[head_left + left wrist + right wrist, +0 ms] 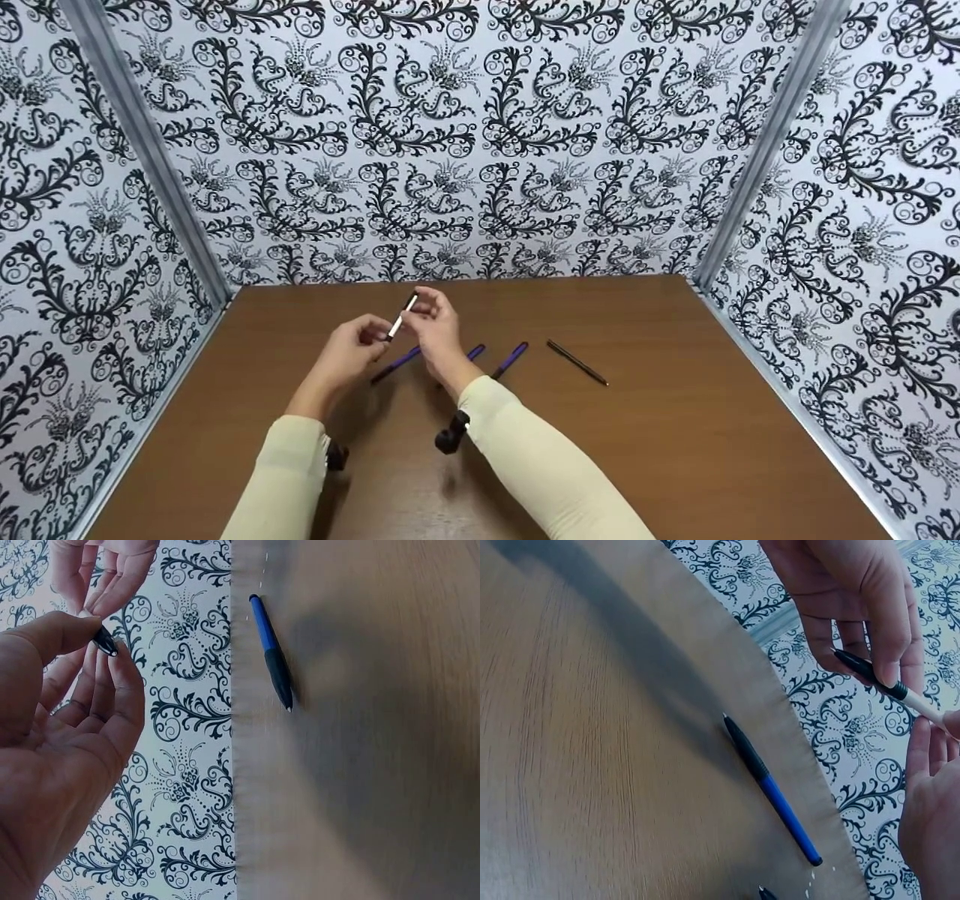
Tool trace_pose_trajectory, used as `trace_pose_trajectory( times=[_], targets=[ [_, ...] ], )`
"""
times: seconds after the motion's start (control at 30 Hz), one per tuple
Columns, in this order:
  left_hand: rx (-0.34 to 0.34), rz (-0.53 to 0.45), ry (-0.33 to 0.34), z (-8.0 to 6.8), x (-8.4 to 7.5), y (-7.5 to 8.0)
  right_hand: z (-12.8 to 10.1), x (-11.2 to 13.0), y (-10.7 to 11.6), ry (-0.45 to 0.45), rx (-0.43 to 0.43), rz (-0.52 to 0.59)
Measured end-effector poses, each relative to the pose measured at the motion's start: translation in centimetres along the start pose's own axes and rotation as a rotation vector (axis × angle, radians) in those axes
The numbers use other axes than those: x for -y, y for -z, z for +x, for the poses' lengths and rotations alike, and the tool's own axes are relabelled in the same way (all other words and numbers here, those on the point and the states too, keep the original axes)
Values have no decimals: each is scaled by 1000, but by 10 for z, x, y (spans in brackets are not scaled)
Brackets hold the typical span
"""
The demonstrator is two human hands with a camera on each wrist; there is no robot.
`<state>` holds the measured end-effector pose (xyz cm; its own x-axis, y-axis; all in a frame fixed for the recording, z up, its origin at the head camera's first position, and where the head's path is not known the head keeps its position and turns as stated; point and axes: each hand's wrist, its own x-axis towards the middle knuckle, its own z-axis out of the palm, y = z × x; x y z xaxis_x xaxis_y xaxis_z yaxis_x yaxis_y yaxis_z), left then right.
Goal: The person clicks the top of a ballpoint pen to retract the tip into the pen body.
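Observation:
A white pen [397,326] with a dark grip and a metal tip is held up over the far part of the table, between both hands. My left hand [351,352] pinches its dark grip [866,671] between thumb and fingers, near the writing tip. On the white barrel [924,706], my right hand [441,334] has its thumb and fingers closed. Below the hands lies a blue pen [264,626] with a black grip. Two more blue pens, one [478,350] partly hidden by the right wrist and another [514,357] beside it, lie further right.
A black pen [577,362] lies slanted on the brown wooden table [675,435], right of the blue ones. Patterned panels [480,150] with grey metal corner strips [757,165] enclose the table's back and sides.

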<state>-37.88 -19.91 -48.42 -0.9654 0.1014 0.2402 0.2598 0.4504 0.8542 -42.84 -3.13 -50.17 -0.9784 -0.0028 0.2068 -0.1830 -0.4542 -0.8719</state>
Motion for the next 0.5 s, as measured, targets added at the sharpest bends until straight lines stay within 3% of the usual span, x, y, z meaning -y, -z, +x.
trace_pose_trajectory(
  times=[0.5],
  targets=[
    [-18,-20,-16,1,0,-1,-1,1,-2,33,-16,-15]
  ],
)
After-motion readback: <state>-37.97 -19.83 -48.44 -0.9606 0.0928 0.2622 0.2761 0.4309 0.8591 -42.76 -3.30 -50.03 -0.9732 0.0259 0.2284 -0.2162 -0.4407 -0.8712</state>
